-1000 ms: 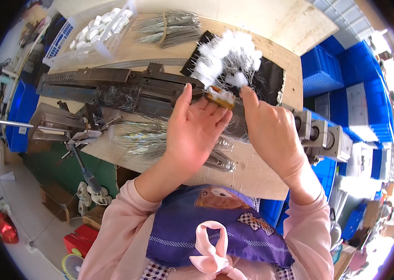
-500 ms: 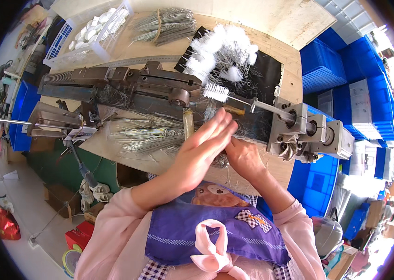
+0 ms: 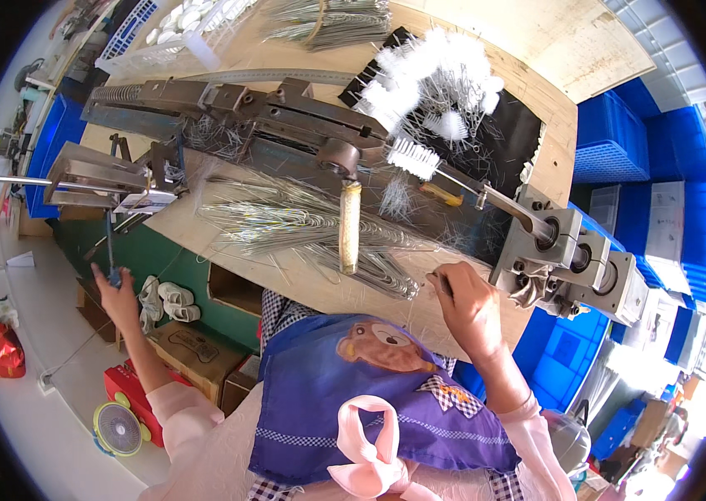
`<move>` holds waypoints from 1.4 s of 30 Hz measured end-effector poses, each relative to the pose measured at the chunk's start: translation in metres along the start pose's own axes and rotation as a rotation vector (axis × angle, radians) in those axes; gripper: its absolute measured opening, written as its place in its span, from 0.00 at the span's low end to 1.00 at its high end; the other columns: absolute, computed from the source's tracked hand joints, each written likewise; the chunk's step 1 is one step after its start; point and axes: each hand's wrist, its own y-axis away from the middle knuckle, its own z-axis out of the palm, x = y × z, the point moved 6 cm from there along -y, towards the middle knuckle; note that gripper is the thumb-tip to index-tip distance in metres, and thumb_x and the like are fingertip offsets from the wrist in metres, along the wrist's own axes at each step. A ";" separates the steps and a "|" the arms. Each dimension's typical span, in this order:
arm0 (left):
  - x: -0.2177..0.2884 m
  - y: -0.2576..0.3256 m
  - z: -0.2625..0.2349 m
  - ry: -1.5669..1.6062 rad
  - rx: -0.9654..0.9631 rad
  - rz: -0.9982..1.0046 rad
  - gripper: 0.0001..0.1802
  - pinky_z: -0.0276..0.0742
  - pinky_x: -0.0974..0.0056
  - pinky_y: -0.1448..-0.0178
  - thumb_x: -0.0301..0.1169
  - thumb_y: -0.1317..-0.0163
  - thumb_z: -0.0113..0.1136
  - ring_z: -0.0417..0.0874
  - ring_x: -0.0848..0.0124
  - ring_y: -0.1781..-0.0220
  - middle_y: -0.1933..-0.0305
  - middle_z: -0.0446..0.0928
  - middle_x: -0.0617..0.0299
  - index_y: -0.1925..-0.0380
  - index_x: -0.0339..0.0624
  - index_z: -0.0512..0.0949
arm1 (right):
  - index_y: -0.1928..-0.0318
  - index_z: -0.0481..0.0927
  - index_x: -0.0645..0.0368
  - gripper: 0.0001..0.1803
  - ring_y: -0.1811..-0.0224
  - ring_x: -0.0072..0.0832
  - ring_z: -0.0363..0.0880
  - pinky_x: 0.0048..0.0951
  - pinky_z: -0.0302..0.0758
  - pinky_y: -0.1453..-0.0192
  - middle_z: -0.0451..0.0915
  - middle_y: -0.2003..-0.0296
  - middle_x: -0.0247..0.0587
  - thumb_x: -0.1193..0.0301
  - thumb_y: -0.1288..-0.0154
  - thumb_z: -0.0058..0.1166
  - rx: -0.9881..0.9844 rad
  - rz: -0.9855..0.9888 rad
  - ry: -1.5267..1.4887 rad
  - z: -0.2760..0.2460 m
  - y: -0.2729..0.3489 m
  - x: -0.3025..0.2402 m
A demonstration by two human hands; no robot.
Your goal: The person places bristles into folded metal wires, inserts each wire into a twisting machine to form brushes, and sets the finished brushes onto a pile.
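Note:
My left hand (image 3: 119, 296) is at the far left, closed around the grey grip (image 3: 114, 276) of a lever hanging from the metal machine. My right hand (image 3: 472, 311) is over the bench's front edge, its fingers curled. A dark spot shows between those fingers, too small to name. Beyond it, a white spiral bristle brush (image 3: 413, 159) sits at the end of a metal spindle (image 3: 503, 203), apart from both hands. A lever with a worn pale handle (image 3: 350, 230) points toward me. Beside it lies a bundle of thin metal wires (image 3: 278, 215).
White brushes with wire stems (image 3: 441, 79) are heaped on a black mat at the back. Another wire bundle (image 3: 332, 21) and a clear basket of white pieces (image 3: 203, 42) are behind the long dark machine (image 3: 236, 108). Blue bins (image 3: 612, 134) stand at the right.
My hands were together near the spindle. The left has gone down and left to the lever grip, which has swung left; the right has drawn back toward the bench edge. The view has shifted.

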 end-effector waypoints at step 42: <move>0.388 0.254 0.055 0.849 -0.986 1.417 0.38 0.71 0.54 0.39 0.19 0.50 0.66 0.78 0.57 0.48 0.44 0.77 0.56 0.37 0.39 0.65 | 0.67 0.72 0.57 0.06 0.75 0.40 0.79 0.36 0.74 0.73 0.75 0.76 0.41 0.76 0.44 0.55 0.032 0.036 0.224 -0.082 0.001 -0.037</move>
